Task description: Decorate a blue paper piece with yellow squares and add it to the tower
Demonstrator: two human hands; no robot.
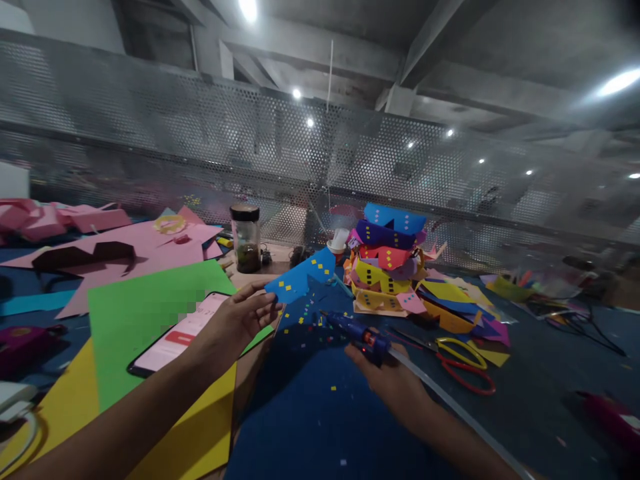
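The person's left hand (pixel 245 317) grasps the near end of a bright blue paper cutout with small yellow squares (pixel 303 275), pinching it between thumb and fingers and holding it up above the dark blue tabletop (pixel 310 427). The right hand (pixel 395 380) is wrapped around a dark blue glue gun with a small red light (pixel 367 339), whose tip points toward the cutout, near it but apart. A long translucent stick (pixel 450 398) runs out of the back of the gun, alongside the right forearm. Tiny yellow and pale squares (pixel 333 388) lie scattered on the tabletop below the cutout and nearer the person. Just beyond the right hand lie scissors with one yellow and one red handle loop (pixel 460 353), and behind them rises a stack of blue, purple, red, yellow and orange paper pieces (pixel 383 275), many dotted with small squares. On the left, a smartphone with a lit screen (pixel 175 338) rests on a bright green paper sheet (pixel 145 307), partly hidden by the left arm; a yellow paper sheet (pixel 205 427) shows beneath the green one. Farther back stands a clear jar with a black lid (pixel 247 243), in front of a grey perforated metal screen (pixel 200 147).
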